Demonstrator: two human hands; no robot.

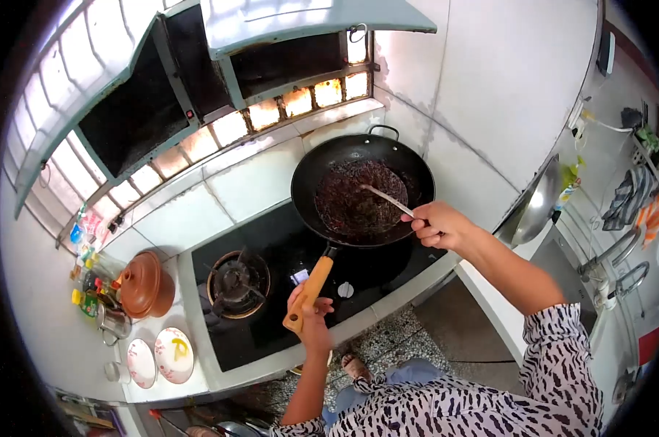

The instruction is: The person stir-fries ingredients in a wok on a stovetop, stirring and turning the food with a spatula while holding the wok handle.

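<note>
A black wok with a long wooden handle stands over the right side of the gas hob. Dark, glossy brown-red liquid covers its bottom. From below, my left hand grips the wooden handle near its end, thumb on one side and fingers on the other. My right hand is closed around the end of a slim metal-handled utensil above the wok's near right rim. The utensil slants down into the liquid, which hides its head, so its kind cannot be made out.
The black glass hob has a bare left burner. Left of it stand a brown clay pot, two patterned plates, a metal mug and several bottles. A range hood overhangs the back; a sink tap is at right.
</note>
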